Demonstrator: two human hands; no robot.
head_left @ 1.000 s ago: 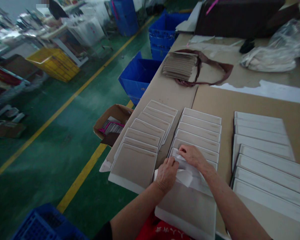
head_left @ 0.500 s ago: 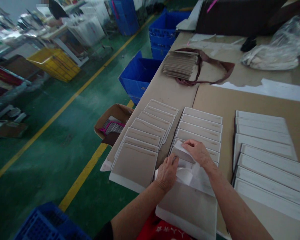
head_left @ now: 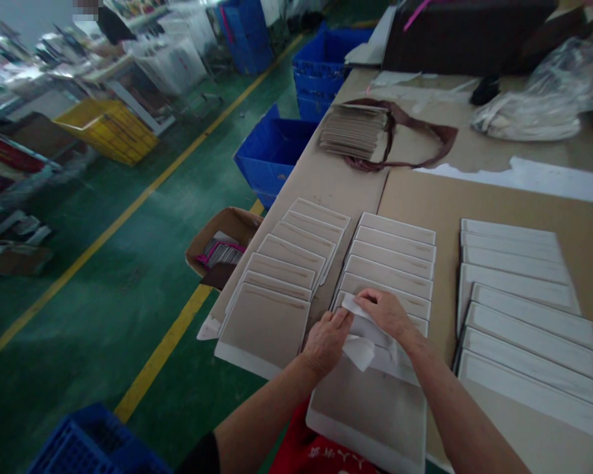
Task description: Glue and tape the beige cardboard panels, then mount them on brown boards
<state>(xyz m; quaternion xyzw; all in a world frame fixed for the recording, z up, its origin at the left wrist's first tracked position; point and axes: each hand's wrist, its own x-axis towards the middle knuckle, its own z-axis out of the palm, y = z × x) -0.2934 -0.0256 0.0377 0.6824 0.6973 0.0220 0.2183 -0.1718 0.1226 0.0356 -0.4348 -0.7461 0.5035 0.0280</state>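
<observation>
White thin paper (head_left: 350,304) lies on the middle row of overlapping beige rectangular panels (head_left: 370,398), near the brown worktop's (head_left: 420,197) front edge. The right hand (head_left: 386,313) pinches it; the left hand (head_left: 326,341) is just beside, fingers bent close together, their grip unclear.

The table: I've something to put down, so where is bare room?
The widest bare patch runs from the white paper down between the middle row and right row of panels. Another lies between the left row and cardboard stack. It is crowded at the middle row, under the left hand and right hand, and around the plastic bag.
</observation>
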